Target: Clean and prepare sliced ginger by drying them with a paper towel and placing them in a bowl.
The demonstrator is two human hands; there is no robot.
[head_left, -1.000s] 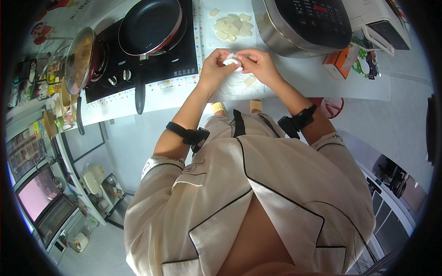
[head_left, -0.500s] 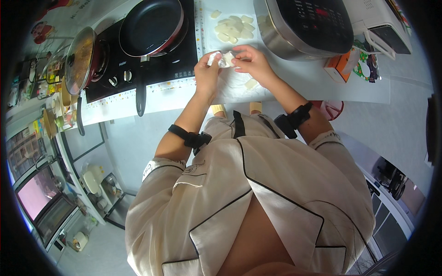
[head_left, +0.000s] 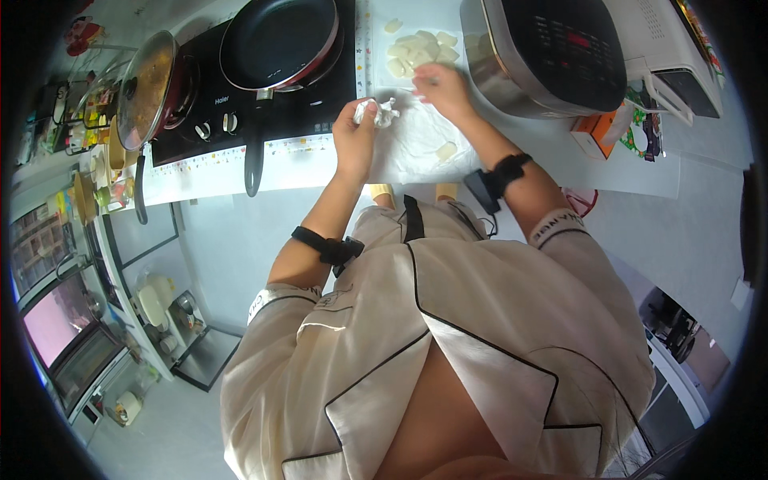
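A crumpled white paper towel (head_left: 386, 114) is pinched in my left hand (head_left: 356, 132), beside the hob's right edge. My right hand (head_left: 445, 90) is at the near edge of a pile of thin pale slices (head_left: 416, 50). Its fingers look slightly apart and a little blurred, and no slice shows in them. Whether the fingertips touch the pile I cannot tell. Below my hands a white paper sheet (head_left: 408, 152) is spread on the counter, with one pale slice (head_left: 446, 150) on its right part. Another slice (head_left: 393, 26) lies apart at the pile's far left.
A black frying pan (head_left: 278, 40) sits on the black hob (head_left: 188, 148), its handle pointing toward me. Further left stands a lidded pan (head_left: 150, 92) with food inside. A rice cooker (head_left: 512, 72) borders the pile on the right, beside an orange box (head_left: 594, 136) and a white appliance (head_left: 668, 56).
My right hand has moved away from the left, to the pile, and the pale slice it held no longer shows in it. My left hand keeps the crumpled paper towel.
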